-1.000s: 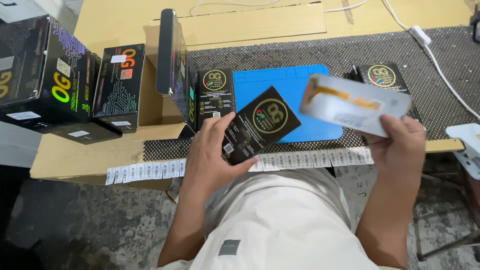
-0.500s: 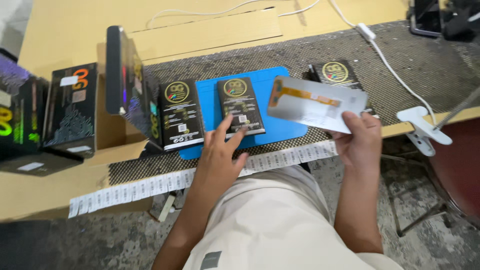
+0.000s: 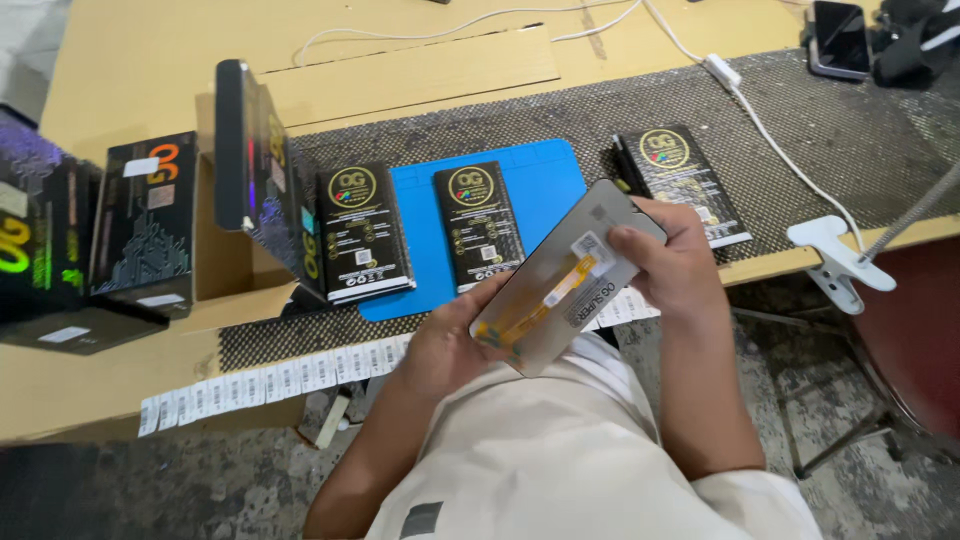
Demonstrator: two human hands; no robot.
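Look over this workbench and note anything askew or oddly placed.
The strip of small white labels hangs along the table edge, partly overhanging it. One black box stands tilted on end beside the flat black packets. Nothing looks spilled or damaged.

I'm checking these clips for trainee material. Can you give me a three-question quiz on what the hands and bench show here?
1. True or false: both hands hold the grey display panel.
2. What lies under the middle black packet?
A) blue mat
B) cardboard lid
C) label strip
3. Fill in: the strip of white labels lies along the bench's ____ edge.

Key:
1. True. The left hand holds the lower end and the right hand the upper end.
2. A, the blue mat.
3. Near, the edge closest to the person.
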